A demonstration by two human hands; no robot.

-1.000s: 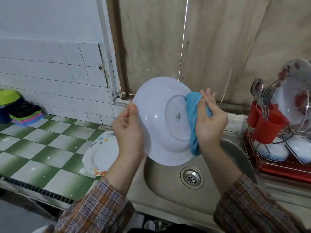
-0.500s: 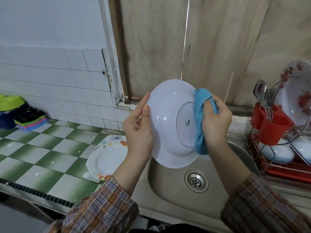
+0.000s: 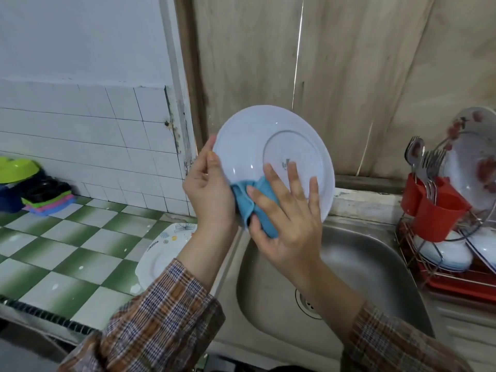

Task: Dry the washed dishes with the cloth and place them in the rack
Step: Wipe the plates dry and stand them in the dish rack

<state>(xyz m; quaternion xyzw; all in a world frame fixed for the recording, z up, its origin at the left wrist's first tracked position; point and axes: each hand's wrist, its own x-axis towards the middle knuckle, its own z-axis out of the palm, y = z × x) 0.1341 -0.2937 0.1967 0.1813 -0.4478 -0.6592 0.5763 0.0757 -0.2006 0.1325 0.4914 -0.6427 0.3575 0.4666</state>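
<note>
A white plate is held upright over the sink, its underside facing me. My left hand grips its left rim, thumb on the back. My right hand lies flat with spread, straight fingers, pressing a blue cloth against the plate's lower underside. The cloth is bunched between both hands and partly hidden under my right palm. The red wire rack stands at the right edge.
The steel sink with its drain lies below the plate. A patterned plate sits on the green checked counter at left. The rack holds white dishes, a flowered plate and a red cutlery cup with forks.
My right hand moved the cloth from the plate's right rim down to its lower left underside and flattened its fingers. The plate's underside has turned more towards me.
</note>
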